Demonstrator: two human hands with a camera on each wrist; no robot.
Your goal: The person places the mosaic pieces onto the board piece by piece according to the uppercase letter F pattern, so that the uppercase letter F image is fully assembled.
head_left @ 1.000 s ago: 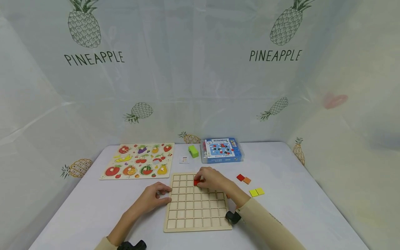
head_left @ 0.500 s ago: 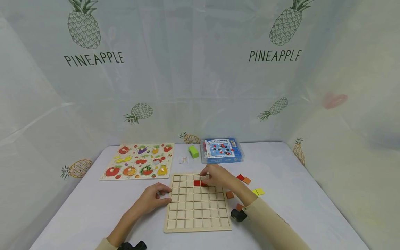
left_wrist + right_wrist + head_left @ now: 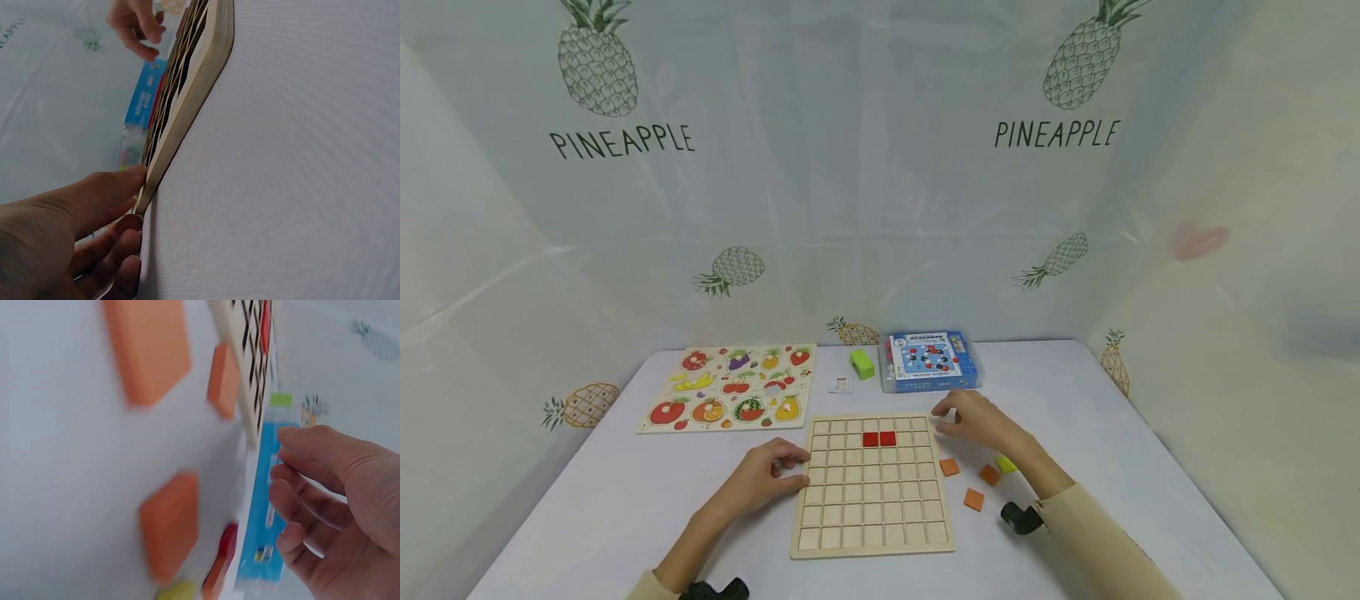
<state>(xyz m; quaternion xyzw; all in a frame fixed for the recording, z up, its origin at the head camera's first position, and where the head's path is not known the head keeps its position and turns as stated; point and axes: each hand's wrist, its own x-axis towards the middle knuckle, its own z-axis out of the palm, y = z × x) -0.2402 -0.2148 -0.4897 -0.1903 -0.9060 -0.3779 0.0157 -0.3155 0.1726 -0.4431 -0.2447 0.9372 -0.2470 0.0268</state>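
Head view: right hand (image 3: 973, 418), fingers apart and empty, beside the grid board's (image 3: 872, 493) far right corner; left hand (image 3: 762, 479), thumb and fingers parted, touches its left edge; red tiles (image 3: 887, 438) sit inside it; the right forearm (image 3: 1047, 471) could scatter orange tiles (image 3: 973, 500) right of it if lowered, and partly hides a yellow tile (image 3: 1006, 464).

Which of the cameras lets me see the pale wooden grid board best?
The head view: it shows almost the whole pale wooden grid board and two red square tiles on it. The left wrist view gives a steep slant, mostly side edge; the right wrist view only a slanted strip, cut off at the top.
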